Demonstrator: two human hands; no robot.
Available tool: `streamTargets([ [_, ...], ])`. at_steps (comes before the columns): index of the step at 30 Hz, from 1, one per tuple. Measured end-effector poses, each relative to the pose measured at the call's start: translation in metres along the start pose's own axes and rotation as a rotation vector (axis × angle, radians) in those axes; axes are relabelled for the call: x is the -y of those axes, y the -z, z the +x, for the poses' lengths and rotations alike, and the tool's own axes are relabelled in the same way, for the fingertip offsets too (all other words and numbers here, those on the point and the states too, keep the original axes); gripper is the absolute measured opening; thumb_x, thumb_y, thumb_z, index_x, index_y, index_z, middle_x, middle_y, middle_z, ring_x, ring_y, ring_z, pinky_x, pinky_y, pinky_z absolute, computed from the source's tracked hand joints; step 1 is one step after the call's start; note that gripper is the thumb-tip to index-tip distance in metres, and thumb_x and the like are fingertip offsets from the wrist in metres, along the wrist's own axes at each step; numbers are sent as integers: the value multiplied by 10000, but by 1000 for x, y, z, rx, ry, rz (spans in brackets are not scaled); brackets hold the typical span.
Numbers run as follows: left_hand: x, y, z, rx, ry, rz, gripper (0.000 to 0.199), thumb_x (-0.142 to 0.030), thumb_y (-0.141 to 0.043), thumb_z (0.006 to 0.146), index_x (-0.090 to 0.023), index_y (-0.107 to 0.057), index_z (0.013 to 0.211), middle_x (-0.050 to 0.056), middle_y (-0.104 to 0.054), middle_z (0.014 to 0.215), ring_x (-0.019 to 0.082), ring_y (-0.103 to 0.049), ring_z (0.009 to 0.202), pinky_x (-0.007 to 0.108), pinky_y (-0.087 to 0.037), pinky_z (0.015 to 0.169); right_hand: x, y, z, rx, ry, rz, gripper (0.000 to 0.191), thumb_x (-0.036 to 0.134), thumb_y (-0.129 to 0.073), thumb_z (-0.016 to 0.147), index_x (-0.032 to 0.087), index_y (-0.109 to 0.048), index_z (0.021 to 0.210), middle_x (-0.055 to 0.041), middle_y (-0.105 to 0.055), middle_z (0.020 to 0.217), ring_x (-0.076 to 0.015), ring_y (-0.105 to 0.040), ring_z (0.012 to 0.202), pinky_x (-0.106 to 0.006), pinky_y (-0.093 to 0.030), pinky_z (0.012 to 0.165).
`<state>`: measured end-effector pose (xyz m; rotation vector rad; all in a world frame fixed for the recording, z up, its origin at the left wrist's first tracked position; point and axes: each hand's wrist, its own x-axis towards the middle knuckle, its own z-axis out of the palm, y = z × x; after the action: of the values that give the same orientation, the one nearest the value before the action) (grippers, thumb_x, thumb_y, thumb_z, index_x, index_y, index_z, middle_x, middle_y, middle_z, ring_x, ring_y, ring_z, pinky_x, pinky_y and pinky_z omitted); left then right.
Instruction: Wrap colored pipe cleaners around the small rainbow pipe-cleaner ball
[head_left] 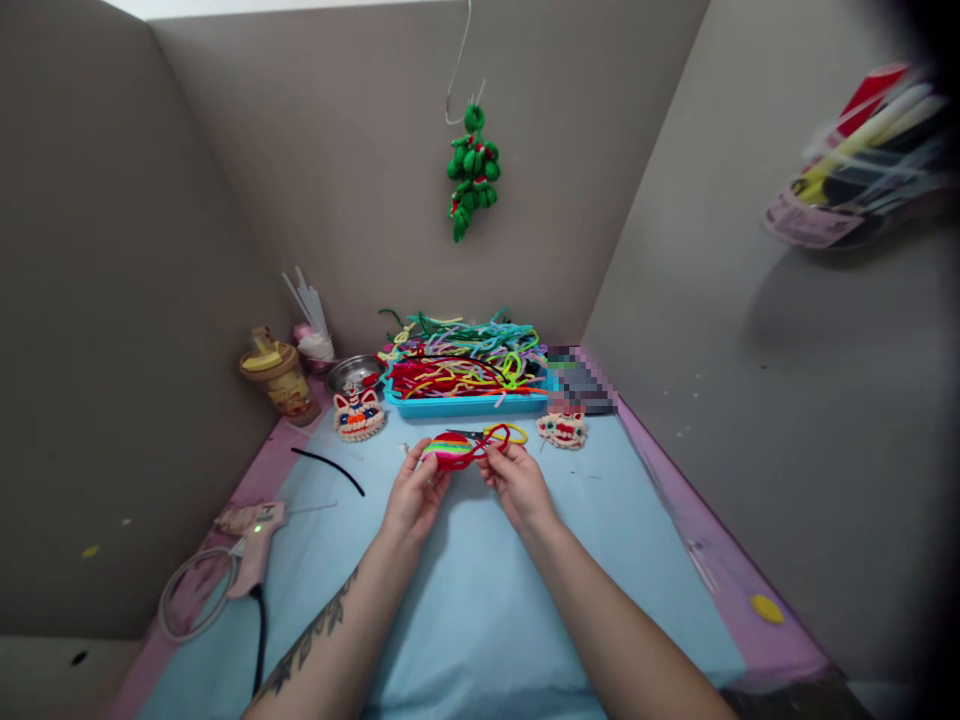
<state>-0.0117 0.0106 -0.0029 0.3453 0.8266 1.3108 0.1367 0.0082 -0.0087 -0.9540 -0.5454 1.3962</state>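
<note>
Between my two hands is a rounded red piece [448, 450] with rainbow stripes across it and a red strand looped at its right end. My left hand [417, 488] grips the left side of the piece, fingers closed round its edge. With closed fingertips my right hand [516, 482] pinches the red strand [491, 440]. Just behind the piece lie scissors [514, 433] with yellow handles and dark blades, partly hidden by the strand.
A blue tray [472, 405] heaped with colourful fuzzy stems stands behind. Lion-face pieces [358, 415] [562, 428] flank it. At left are a pink glue gun [259, 545], a black stem [330, 468], a cup [281, 382] and a metal bowl [352, 374].
</note>
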Motion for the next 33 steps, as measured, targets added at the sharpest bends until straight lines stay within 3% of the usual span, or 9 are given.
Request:
streamTargets([
  [7, -3, -2, -3, 11, 69, -8, 321, -81, -664, 746, -211, -590, 1029, 7, -717, 814, 99, -670, 623, 178, -529, 568, -4, -2, 0, -18, -35, -18, 381, 380, -811, 504, 184, -539, 685, 29, -603, 515, -92, -502, 428, -183, -303, 408],
  [10, -3, -1, -3, 20, 63, -11, 320, -68, -652, 755, -204, -581, 1035, 1, -714, 813, 93, -671, 622, 170, -533, 568, -7, -2, -2, -33, 118, -91, 292, 362, -773, 580, 187, -568, 691, 51, -568, 539, -82, -455, 439, -193, -293, 421],
  [14, -1, 1, 0, 23, 46, -37, 307, -41, -605, 785, -193, -577, 1050, 7, -715, 805, 87, -673, 622, 166, -539, 577, -13, -4, -7, -33, 358, -229, 183, 340, -718, 687, 191, -613, 692, 27, -608, 656, -122, -527, 604, -238, -412, 577],
  [19, 3, 2, 2, 53, 34, -20, 342, -29, -600, 777, -184, -574, 1081, 29, -716, 834, 92, -680, 657, 169, -549, 603, -16, -14, -19, 12, 506, -423, 122, 303, -698, 732, 191, -658, 707, -14, -629, 757, -170, -577, 744, -295, -464, 719],
  [21, 2, 3, 2, 46, 23, -22, 373, -5, -587, 763, -186, -572, 1090, 21, -713, 831, 85, -674, 638, 160, -544, 583, -14, -17, -23, 21, 489, -450, 102, 283, -696, 730, 196, -674, 779, -23, -644, 794, -180, -595, 772, -305, -473, 741],
  [26, -2, 2, 3, -64, 3, -28, 383, 26, -554, 749, -187, -577, 1066, 1, -702, 800, 73, -655, 583, 148, -525, 522, -7, -10, -21, -44, 426, -354, 293, 300, -701, 723, 204, -608, 984, -15, -635, 827, -156, -588, 693, -278, -482, 645],
  [33, -4, -1, 2, -86, -2, -16, 377, 11, -547, 758, -196, -578, 1072, -6, -696, 766, 73, -652, 578, 152, -525, 542, -9, -9, -20, -19, 390, -242, 199, 345, -703, 728, 197, -579, 776, 17, -611, 652, -144, -597, 597, -265, -485, 593],
])
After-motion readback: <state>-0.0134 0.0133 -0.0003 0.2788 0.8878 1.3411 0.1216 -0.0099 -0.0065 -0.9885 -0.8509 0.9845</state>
